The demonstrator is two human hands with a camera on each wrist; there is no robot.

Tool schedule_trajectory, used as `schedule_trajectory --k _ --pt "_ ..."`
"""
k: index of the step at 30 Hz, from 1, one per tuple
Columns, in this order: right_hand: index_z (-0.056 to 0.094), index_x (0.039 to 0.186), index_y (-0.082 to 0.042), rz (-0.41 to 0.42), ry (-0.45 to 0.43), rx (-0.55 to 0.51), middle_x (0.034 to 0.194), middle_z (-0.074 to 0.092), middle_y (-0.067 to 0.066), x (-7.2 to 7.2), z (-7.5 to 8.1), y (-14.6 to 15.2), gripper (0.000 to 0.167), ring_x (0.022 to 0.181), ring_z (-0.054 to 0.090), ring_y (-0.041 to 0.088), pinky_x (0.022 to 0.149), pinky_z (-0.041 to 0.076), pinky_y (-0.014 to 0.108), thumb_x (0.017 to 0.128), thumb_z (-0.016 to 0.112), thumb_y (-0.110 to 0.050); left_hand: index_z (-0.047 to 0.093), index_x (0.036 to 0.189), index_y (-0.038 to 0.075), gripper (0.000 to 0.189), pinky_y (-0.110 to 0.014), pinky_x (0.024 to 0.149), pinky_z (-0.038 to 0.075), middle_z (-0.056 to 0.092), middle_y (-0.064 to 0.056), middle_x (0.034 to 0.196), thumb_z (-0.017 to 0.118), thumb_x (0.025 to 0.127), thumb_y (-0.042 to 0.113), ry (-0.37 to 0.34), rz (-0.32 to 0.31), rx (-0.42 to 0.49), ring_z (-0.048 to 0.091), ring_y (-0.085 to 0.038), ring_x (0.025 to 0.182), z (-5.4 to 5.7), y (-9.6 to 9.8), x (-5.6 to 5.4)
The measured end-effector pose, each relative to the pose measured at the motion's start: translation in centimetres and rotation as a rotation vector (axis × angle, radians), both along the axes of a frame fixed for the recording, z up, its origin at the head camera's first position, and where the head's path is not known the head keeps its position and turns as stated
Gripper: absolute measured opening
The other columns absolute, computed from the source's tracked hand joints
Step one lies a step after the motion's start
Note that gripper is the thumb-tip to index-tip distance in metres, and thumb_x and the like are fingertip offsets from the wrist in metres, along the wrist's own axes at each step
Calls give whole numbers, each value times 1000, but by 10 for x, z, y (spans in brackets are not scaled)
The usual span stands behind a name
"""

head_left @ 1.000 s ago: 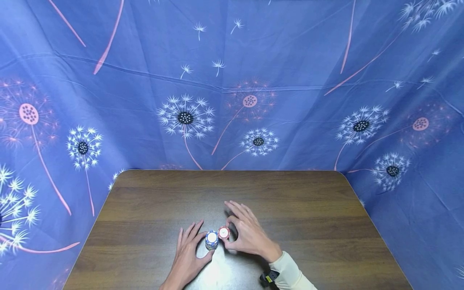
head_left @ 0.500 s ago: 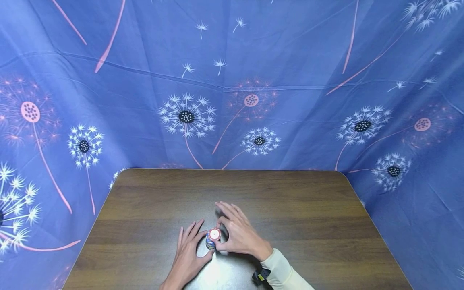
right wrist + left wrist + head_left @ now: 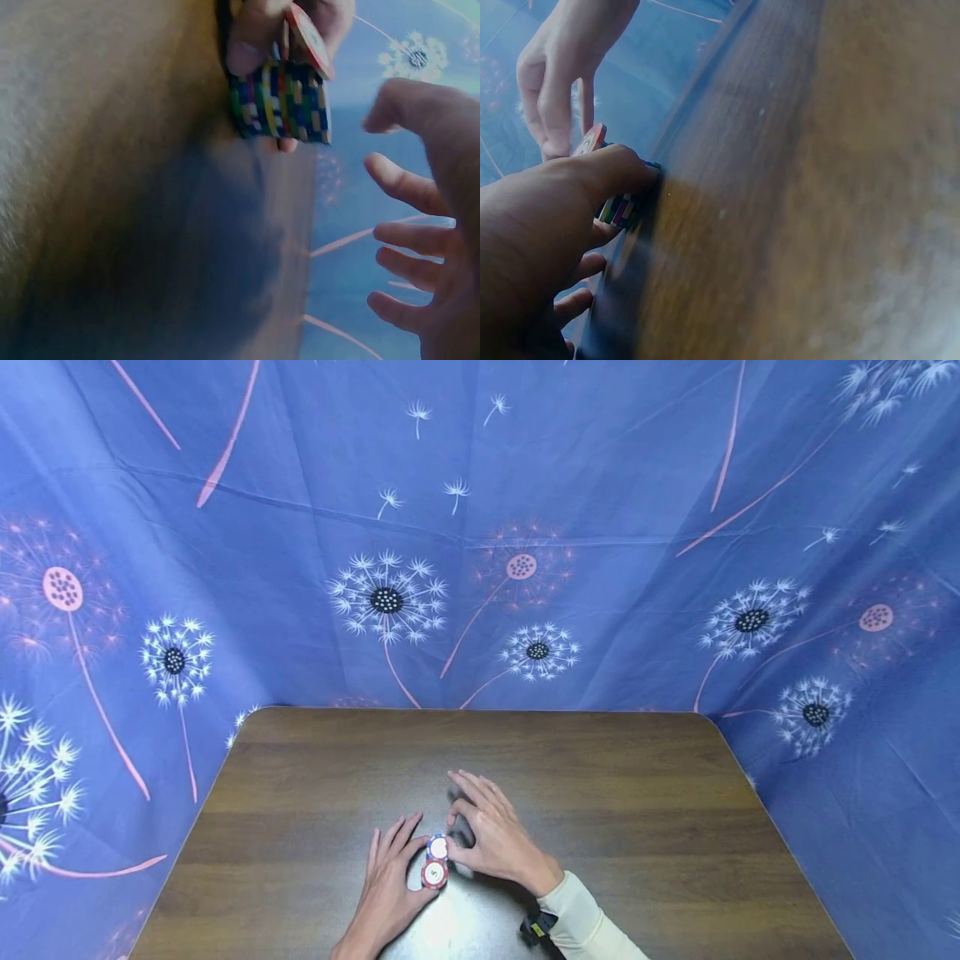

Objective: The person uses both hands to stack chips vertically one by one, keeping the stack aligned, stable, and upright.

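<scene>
A stack of poker chips point(image 3: 437, 847), topped by a blue-edged one, stands on the table. My left hand point(image 3: 386, 885) holds this stack between thumb and index finger, its other fingers spread. A red poker chip point(image 3: 434, 874) lies off the near side of the stack's top, over the left thumb. In the right wrist view the red chip point(image 3: 309, 41) is tilted against the stack point(image 3: 281, 101) of many-coloured edges. My right hand point(image 3: 498, 842) hovers just right of the stack, thumb and index finger parted with nothing between them.
The brown wooden table point(image 3: 637, 827) stretches out around both hands. Behind it and at both sides hangs a blue cloth point(image 3: 480, 610) with a dandelion print. A black strap device point(image 3: 538, 927) sits on the right wrist.
The right hand moved left with the red chip, over the stack, then let go. The red chip has shifted to the stack's near side. The left hand has stayed in place.
</scene>
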State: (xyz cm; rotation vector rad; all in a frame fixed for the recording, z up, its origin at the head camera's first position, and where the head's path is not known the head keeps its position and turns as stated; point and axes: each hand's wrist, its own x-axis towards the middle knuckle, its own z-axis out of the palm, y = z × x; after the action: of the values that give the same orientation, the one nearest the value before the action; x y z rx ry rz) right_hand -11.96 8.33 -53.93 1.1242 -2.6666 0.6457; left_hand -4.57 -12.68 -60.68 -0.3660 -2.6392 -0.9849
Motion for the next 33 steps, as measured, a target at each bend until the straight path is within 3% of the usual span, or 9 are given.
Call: schedule_trajectory --k 8,13,20,26,33 --pt "72 96 -19 24 21 -32 162 50 16 3 6 7 22 153 43 36 128 31 57 82 83 -31 76 118 5 61 -75 120 20 57 -14 157 99 65 24 -13 -5 -7 47 -45 145 2 0 -2" --pt "73 109 -20 142 -14 30 165 45 15 11 10 8 34 157 37 33 128 31 58 83 86 -38 76 116 6 61 -76 118 22 59 -16 155 98 63 25 26 -11 -2 49 -47 143 2 0 -2" --pt "73 122 -28 283 -14 148 171 34 13 15 12 5 50 160 27 34 127 32 60 77 91 -40 76 119 7 64 -77 118 21 57 -15 157 99 62 22 4 -19 2 47 -47 144 2 -1 -2" --pt "75 122 -28 312 -25 178 174 29 10 13 13 1 48 161 26 34 129 29 58 78 91 -36 76 119 6 63 -78 118 21 55 -13 159 99 63 22 -6 -17 -5 46 -47 145 2 -2 -1" --pt "76 122 -26 316 25 195 169 38 13 12 10 -3 46 160 28 29 131 28 50 80 91 -38 76 118 7 63 -77 118 20 56 -12 159 99 62 22 5 -13 -3 47 -46 145 2 -1 0"
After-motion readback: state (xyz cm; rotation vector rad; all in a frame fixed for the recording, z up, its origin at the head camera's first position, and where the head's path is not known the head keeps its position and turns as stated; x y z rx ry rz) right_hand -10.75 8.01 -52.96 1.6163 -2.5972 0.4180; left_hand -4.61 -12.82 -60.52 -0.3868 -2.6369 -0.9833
